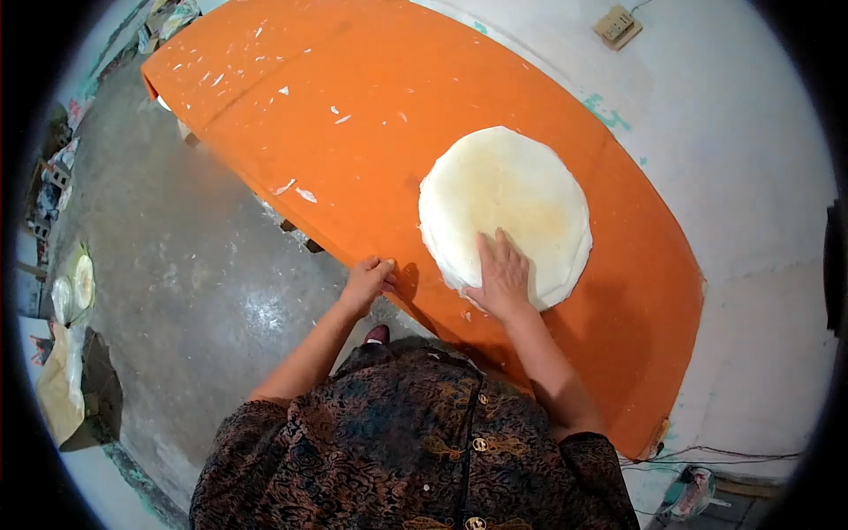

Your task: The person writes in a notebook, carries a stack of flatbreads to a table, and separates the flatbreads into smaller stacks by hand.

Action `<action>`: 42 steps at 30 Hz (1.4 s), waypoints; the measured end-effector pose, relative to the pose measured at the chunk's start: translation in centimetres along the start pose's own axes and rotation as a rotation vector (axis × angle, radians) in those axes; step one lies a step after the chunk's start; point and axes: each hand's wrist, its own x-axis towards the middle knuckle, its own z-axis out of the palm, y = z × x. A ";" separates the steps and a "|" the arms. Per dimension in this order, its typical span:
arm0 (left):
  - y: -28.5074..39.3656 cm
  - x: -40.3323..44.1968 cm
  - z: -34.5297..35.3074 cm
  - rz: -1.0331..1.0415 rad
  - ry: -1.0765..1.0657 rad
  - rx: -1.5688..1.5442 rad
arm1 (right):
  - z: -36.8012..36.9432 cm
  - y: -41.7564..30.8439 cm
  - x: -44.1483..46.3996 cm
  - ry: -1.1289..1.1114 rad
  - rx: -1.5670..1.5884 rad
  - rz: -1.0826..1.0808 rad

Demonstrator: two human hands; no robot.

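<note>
A round stack of thin, pale, flat sheets [508, 190] lies on the orange-covered table [353, 168], with a ragged white rim and a yellowish centre. My right hand [503, 278] rests on the stack's near edge, fingers spread and pointing away from me. Near the table's front edge, to the left of the stack, is my left hand [369, 281], its fingers curled and pinched together. Whatever may be between those fingertips is too small to make out.
White scraps [305, 194] are scattered over the cloth. A wall socket [617, 28] is at the upper right. Cables [724, 455] run along the lower right. A cardboard box [102, 389] and bags stand on the grey floor [194, 265] at the left.
</note>
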 end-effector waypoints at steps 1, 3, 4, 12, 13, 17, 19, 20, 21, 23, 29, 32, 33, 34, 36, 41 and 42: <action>0.1 0.4 -0.4 0.038 0.000 0.003 | 0.0 0.0 0.1 -0.016 -0.017 0.013; 0.4 1.3 -1.0 0.020 -0.013 0.048 | -0.3 0.1 0.0 -0.011 0.038 -0.012; 0.4 1.7 -1.2 0.010 -0.022 0.071 | -0.4 0.3 -0.1 -0.009 0.065 -0.022; 0.1 4.4 -2.9 -0.140 -0.129 -0.093 | -0.9 1.4 -0.1 0.018 0.178 -0.059; 0.4 4.3 -2.8 -0.155 -0.130 -0.087 | -1.0 1.3 -0.2 0.035 0.200 -0.067; 0.4 4.5 -2.5 -0.097 -0.116 0.111 | 0.2 -0.8 -0.1 0.170 -0.089 0.028; 0.5 4.8 -2.4 -0.001 -0.124 0.454 | 2.5 -0.9 0.3 0.283 -0.233 0.012; 0.7 4.8 -2.1 0.134 -0.022 0.688 | 2.8 -0.7 0.5 0.273 -0.215 0.036; 0.7 4.6 -1.6 0.272 0.085 0.920 | 3.1 -0.5 0.6 0.264 -0.196 0.059; 0.6 5.0 -0.8 0.373 0.269 1.122 | 2.7 0.1 0.9 0.284 -0.103 0.094; 0.1 6.8 -0.8 0.446 0.414 1.228 | -1.2 3.1 1.4 0.416 0.249 0.131; -2.7 7.5 -0.9 0.745 0.561 1.274 | -1.2 2.4 1.4 0.235 0.134 0.132; -4.0 8.1 -1.2 0.794 0.574 1.294 | -1.2 2.7 1.6 0.239 0.154 0.127; -5.0 8.7 -1.4 0.845 0.583 1.310 | -1.4 3.4 1.7 0.244 0.169 0.127; -3.8 7.7 -0.8 0.804 0.619 1.348 | -4.0 5.3 1.9 0.256 0.266 0.183; -3.2 7.6 -0.2 0.669 0.671 1.437 | -10.6 17.8 2.6 0.455 0.980 0.296; -3.4 7.8 -0.4 0.681 0.686 1.441 | -12.8 20.6 1.9 0.495 1.172 0.378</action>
